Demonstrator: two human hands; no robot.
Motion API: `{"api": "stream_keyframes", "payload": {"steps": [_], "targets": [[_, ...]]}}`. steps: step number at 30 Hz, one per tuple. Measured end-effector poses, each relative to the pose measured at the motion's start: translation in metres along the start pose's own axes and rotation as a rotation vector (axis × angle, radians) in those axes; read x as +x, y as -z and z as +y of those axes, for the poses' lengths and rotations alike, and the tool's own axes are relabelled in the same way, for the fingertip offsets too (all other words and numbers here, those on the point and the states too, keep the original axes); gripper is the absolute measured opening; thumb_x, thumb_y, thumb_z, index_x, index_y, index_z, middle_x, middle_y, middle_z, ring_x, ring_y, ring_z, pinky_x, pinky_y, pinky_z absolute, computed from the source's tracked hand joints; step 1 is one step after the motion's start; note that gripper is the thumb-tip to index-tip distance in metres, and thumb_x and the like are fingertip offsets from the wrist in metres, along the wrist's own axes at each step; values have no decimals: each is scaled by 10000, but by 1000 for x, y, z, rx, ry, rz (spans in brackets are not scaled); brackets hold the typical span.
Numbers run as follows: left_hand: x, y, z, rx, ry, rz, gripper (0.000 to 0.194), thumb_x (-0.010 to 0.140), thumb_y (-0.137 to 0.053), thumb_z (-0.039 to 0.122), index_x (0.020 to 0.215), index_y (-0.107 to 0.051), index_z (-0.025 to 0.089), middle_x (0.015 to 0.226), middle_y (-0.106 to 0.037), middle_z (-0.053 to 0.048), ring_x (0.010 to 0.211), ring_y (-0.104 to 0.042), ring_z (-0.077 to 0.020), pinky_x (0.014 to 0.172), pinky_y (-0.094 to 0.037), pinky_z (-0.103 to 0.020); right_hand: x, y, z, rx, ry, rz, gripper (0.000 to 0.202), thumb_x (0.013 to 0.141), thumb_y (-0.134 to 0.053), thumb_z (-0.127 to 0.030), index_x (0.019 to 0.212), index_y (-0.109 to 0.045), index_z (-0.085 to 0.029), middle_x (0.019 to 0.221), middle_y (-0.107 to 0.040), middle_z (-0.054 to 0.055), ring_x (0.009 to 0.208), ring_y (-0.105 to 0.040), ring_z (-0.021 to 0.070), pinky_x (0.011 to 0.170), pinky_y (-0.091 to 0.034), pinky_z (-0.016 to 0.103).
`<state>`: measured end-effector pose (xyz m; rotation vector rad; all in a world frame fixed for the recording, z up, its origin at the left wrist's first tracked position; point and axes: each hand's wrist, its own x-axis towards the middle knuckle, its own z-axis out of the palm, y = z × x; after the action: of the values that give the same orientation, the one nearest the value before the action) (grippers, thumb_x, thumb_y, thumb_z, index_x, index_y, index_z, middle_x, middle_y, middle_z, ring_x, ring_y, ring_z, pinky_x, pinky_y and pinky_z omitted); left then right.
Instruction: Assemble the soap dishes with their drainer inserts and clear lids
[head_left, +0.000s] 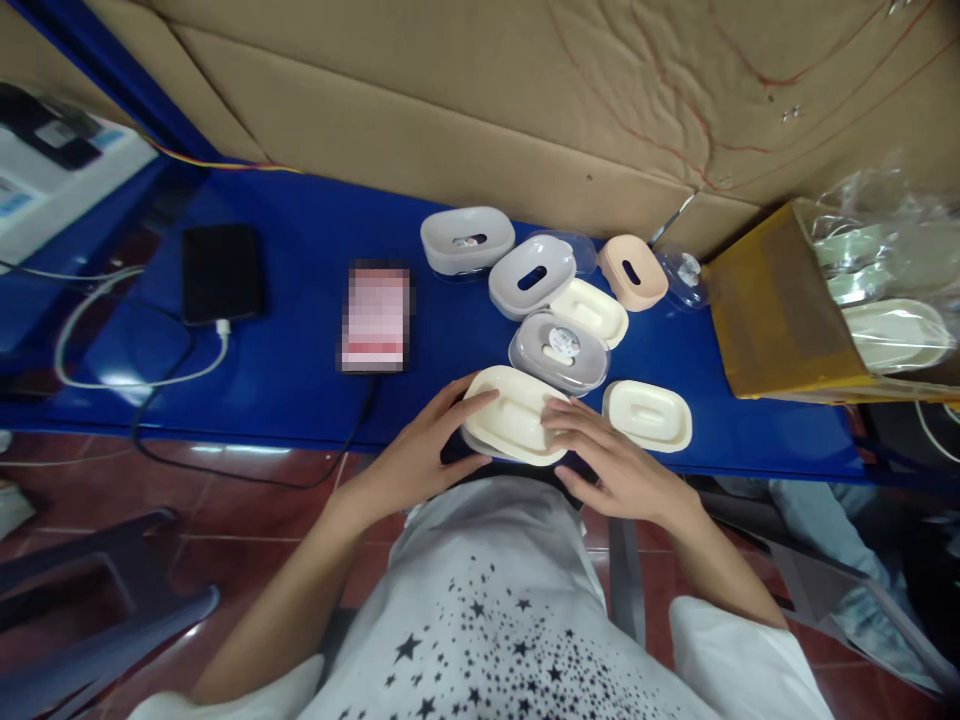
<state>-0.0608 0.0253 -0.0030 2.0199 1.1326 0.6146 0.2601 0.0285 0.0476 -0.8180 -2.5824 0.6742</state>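
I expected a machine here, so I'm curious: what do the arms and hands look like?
They are a person's. The left hand and right hand are bare: no gloves, and I see no cables or markings. The left sleeve and right sleeve are plain white, loose and short; the white shirt front carries dark stars.

Dish (pixel 516 415) at front edge of table (pixel 300 225), between left grip (pixel 424 445) and right grip (pixel 619 455). Just behind dish, container (pixel 591 362); to right, first tray (pixel 667 420). Behind container, second tray (pixel 596 313). Further back, from left to right: first cover (pixel 469 260), second cover (pixel 514 275), third cover (pixel 649 285). At right end, carton (pixel 780 310); inside, third tray (pixel 900 335). To left of dish, phone (pixel 375 320); further left, device (pixel 221 275). Cardboard (pixel 412 125) behind table.
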Motion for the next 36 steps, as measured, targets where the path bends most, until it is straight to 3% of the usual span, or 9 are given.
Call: {"api": "stream_keyframes", "payload": {"steps": [3,5,15,25,28,32,36], "targets": [[2,2,2,-15,-65,36,669,1027,-765,396,1624,-464,397,1838,-254,-65,1671,-358,-345,1339,-410,-560,4,-6,1,-66,6,52,252,1071,-693,-338,1277,-618,-212,1388,-705,151,1564,-532,308,1352,-412,605],[3,3,2,-22,-95,55,627,1026,-770,410,1590,-498,385,1848,-227,-64,1682,-334,-347,1336,-415,-567,6,-10,1,-105,24,84,207,1078,-683,-308,1255,-625,-216,1348,-725,143,1537,-564,304,1349,-418,612],[3,1,-5,-27,-158,146,557,1001,-803,432,1500,-570,345,1651,-505,-105,1523,-554,-315,1277,-503,-544,9,0,-2,40,27,18,204,1073,-604,-155,1261,-627,-232,1347,-740,91,1502,-590,253,1402,-269,645],[3,1,-2,-39,-94,126,566,1015,-778,415,1523,-537,352,1720,-435,-104,1573,-499,-332,1310,-453,-571,10,-27,5,-112,35,151,347,1061,-702,-277,1404,-652,-297,1272,-741,61,1420,-658,283,1365,-325,684],[2,1,0,-54,-57,97,634,1019,-770,430,1582,-485,368,1755,-399,-97,1603,-466,-332,1314,-443,-574,7,-24,4,-17,50,273,339,1041,-728,-253,1371,-671,-308,1221,-752,52,1341,-713,284,1338,-392,676],[2,1,3,-48,-23,50,710,1017,-771,437,1644,-442,388,1732,-451,-88,1580,-497,-332,1316,-437,-579,-6,-7,6,-6,2,562,320,957,-802,-233,1253,-738,-335,1107,-768,47,1147,-782,326,1227,-512,718],[2,0,4,-28,-71,69,488,1037,-748,409,1500,-609,345,1733,-444,-81,1562,-520,-319,1311,-455,-552,-31,14,32,-209,-165,869,267,938,-803,-247,1191,-763,-323,1116,-762,54,1138,-764,330,1206,-496,724]]}}
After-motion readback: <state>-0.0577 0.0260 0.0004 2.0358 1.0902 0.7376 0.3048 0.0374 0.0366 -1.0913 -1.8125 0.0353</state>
